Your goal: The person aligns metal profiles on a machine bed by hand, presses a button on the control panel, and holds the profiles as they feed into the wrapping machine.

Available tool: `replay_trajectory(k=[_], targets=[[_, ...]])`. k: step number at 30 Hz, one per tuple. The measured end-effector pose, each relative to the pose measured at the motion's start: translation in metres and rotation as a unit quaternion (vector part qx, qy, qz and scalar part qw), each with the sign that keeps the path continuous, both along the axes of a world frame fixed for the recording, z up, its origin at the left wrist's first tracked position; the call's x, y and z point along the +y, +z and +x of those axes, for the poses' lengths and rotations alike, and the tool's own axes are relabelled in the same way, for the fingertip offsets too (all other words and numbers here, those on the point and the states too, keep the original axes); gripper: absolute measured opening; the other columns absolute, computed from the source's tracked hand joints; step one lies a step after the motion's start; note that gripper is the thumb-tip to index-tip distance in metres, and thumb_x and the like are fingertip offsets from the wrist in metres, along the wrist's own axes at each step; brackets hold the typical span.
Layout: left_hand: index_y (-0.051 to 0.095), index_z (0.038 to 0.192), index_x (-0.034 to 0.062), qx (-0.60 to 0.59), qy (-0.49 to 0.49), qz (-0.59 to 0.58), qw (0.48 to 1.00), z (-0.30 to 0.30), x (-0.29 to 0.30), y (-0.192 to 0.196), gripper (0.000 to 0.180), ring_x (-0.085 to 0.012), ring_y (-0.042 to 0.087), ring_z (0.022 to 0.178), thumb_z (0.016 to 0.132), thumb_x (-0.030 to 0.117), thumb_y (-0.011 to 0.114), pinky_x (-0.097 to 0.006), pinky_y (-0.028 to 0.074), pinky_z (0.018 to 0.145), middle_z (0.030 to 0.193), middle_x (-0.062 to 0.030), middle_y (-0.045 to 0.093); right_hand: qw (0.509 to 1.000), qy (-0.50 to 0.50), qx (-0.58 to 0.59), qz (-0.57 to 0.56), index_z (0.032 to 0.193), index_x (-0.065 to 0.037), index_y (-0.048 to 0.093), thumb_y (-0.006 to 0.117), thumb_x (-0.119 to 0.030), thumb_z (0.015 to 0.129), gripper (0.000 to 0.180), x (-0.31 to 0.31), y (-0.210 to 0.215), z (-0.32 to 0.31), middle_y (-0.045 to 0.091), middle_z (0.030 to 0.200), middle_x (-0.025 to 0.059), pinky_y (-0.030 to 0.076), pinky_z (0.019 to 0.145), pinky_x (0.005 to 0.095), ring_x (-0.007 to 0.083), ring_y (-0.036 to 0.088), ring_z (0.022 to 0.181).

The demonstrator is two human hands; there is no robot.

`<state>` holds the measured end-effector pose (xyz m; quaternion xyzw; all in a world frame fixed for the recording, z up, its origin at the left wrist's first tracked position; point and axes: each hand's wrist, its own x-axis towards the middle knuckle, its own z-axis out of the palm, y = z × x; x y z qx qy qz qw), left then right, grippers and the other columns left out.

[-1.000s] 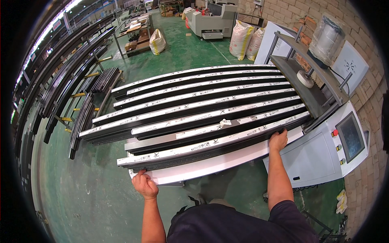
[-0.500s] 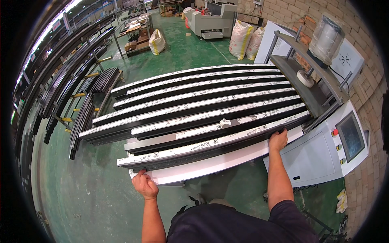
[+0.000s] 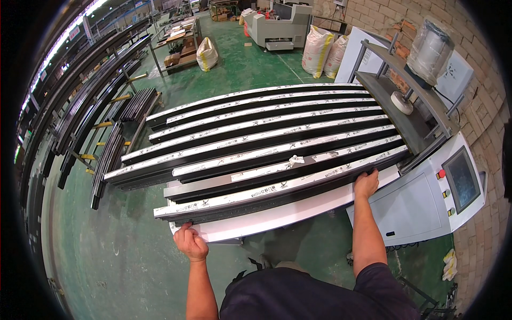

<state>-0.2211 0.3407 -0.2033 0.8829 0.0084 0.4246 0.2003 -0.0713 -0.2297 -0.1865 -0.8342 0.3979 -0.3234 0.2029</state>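
The nearest long black profile (image 3: 282, 197), topped with white printed film, lies along the near side of a white table (image 3: 266, 214). At its left end my left hand (image 3: 191, 242) is closed, thumb and fingers pinching at its lower edge. Toward its right end my right hand (image 3: 366, 184) has its fingers curled against the profile's near face. Several similar film-topped profiles (image 3: 256, 136) lie in roughly parallel rows beyond it. A torn scrap of film (image 3: 296, 160) sticks up from the second row. Some of my fingertips are hidden behind the profile's edge.
On the right stands a machine control cabinet (image 3: 421, 202) with a screen and a red button, below a press frame (image 3: 410, 101). Racks of dark profiles (image 3: 85, 106) fill the left. White sacks (image 3: 318, 50) and a grey machine (image 3: 280, 26) stand at the back.
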Motion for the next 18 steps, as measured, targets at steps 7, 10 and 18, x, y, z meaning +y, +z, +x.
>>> replay_trajectory(k=[7,10,18], targets=[[0.055,0.073,0.0053,0.003,-0.002,0.0,1.0,-0.0004,0.0008,-0.0001,0.01,-0.0338,0.055,0.083,0.071,0.014,0.05,-0.044,0.042,0.08,0.099,-0.0157,0.069,1.0,0.003,-0.007,-0.009,0.127,0.0,0.056,0.058,-0.01,0.086,0.043,-0.0007,-0.0016,0.0,0.066,0.122,0.0228,0.043,0.101,0.0516,0.0437,0.058,0.115],[0.054,0.073,0.0056,0.003,-0.002,0.001,1.0,0.0,0.0002,0.0006,0.01,-0.0336,0.055,0.083,0.071,0.014,0.05,-0.044,0.042,0.079,0.099,-0.0158,0.069,1.0,0.002,-0.004,-0.009,0.128,0.0,0.056,0.058,-0.01,0.086,0.043,-0.0011,-0.0018,-0.0001,0.066,0.122,0.0226,0.043,0.101,0.0514,0.0435,0.058,0.115],[0.054,0.073,0.0059,0.01,0.004,-0.003,1.0,-0.0011,0.0011,-0.0014,0.012,-0.0334,0.055,0.083,0.071,0.016,0.05,-0.044,0.042,0.08,0.101,-0.0154,0.069,1.0,-0.001,-0.007,-0.001,0.129,-0.001,0.055,0.059,-0.01,0.086,0.044,0.0034,0.0018,-0.0008,0.066,0.122,0.0218,0.043,0.102,0.051,0.0427,0.057,0.116]])
